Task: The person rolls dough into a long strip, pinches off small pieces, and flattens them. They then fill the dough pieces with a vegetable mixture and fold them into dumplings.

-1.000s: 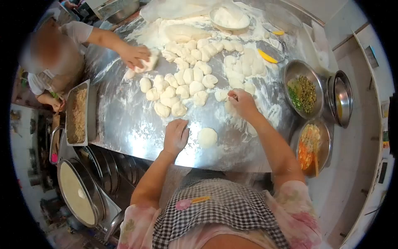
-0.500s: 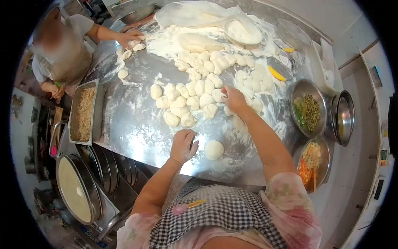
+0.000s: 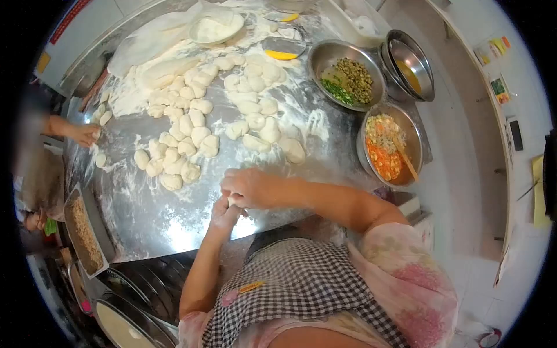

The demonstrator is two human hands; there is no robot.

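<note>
Near the table's front edge, my left hand and my right hand are together, fingers closed round a small piece of white dough. Most of that piece is hidden by the fingers. Beyond them, a cluster of rounded dough pieces lies on the floured metal table. Flatter dough pieces lie to the right of the cluster, with a flat round one nearest my right forearm.
Right: bowl of chopped greens, bowl of orange-and-white filling with a wooden utensil, stacked bowls. Back: flour bowl, yellow-edged scraper, large dough. Left: filling tray, another person's hand beside dough.
The view has turned right. My right hand has left the dough cluster and come to my left hand; both now grip dough. The round piece near the front edge no longer shows on the table.
</note>
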